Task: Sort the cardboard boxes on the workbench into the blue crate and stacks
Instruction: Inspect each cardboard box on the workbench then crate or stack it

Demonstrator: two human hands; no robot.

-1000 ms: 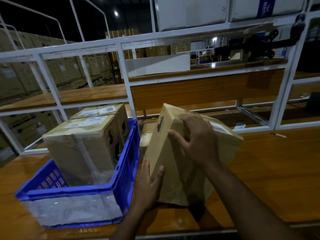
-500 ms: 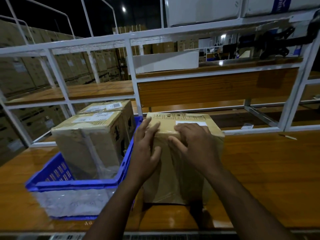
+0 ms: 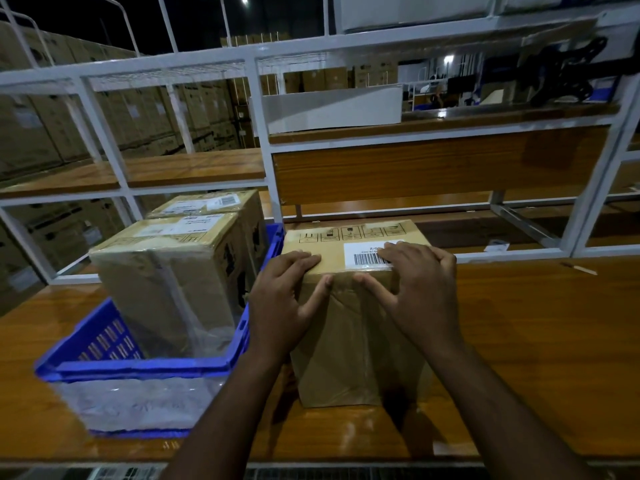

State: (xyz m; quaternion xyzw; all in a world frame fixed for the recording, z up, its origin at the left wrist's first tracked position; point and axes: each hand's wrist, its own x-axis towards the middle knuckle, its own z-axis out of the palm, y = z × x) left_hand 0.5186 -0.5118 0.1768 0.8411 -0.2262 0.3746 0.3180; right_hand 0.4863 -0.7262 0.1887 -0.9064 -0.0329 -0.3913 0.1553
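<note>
A tall cardboard box (image 3: 349, 348) with a barcode label on top stands upright on the wooden workbench (image 3: 536, 341), just right of the blue crate (image 3: 138, 367). My left hand (image 3: 282, 299) lies over the box's top front-left edge, fingers on the lid and thumb on the front face. Over the top right edge rests my right hand (image 3: 415, 289), fingers spread across the label. Two more cardboard boxes stand inside the crate, a front box (image 3: 169, 282) and a rear box (image 3: 211, 204) behind it.
A white metal shelf frame (image 3: 263, 140) with wooden shelves rises behind the bench. A white tray (image 3: 332, 107) sits on the upper shelf. Clear plastic film lines the crate's front. Stacked cartons fill the dark background at left. A small stick (image 3: 583, 268) lies on the bench far right.
The box was tilted on edge a second ago; it now stands upright beside the crate. My left hand moved from its lower side to the top edge, and both hands now rest on its top.
</note>
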